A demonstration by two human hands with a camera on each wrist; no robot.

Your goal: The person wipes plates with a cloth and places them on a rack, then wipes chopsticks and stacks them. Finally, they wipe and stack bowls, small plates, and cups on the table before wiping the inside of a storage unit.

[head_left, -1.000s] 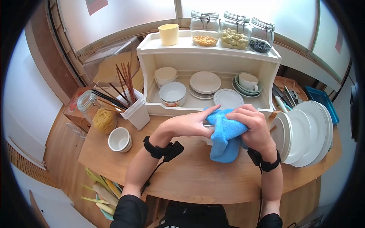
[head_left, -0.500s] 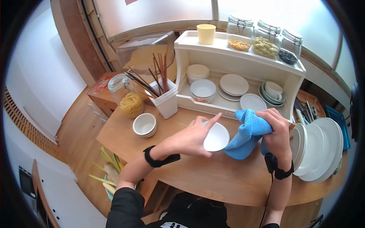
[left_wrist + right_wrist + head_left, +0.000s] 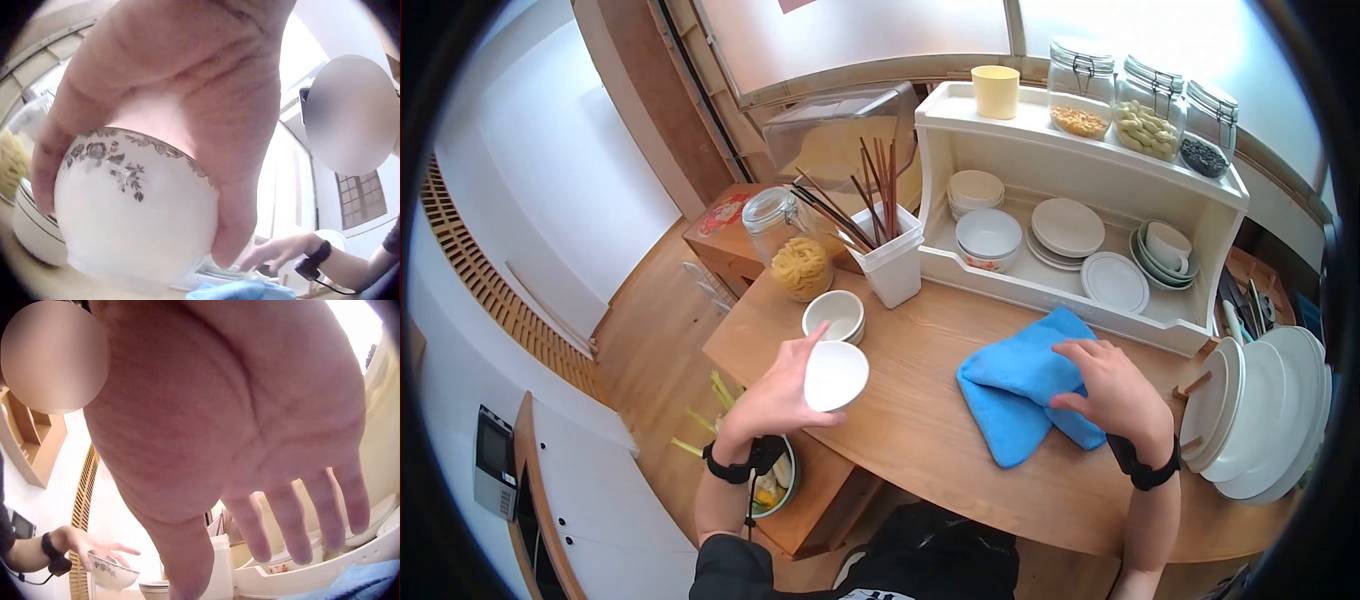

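Note:
My left hand (image 3: 775,388) grips a small white bowl (image 3: 837,377) between thumb and fingers. In the left wrist view a dark floral band shows below the rim of that bowl (image 3: 134,206). Just behind it on the table stands a stack of white bowls (image 3: 834,312) with thin dark lines round the outside. My right hand (image 3: 1115,390) hovers over a blue cloth (image 3: 1015,375) that lies folded and rumpled on the table. In the right wrist view its fingers (image 3: 287,519) are spread and nothing is held.
Behind the table's middle, a white shelf (image 3: 1070,295) holds bowls, plates and a cup. A white chopstick holder (image 3: 890,270) and a pasta jar (image 3: 800,265) stand at the back left. Large plates (image 3: 1270,415) stand in a rack at the right, and a vegetable basin (image 3: 785,485) sits below the left edge.
My left hand has carried the bowl leftward, away from the cloth, to beside the bowl stack. My right hand has let go of the blue cloth, which now lies on the table.

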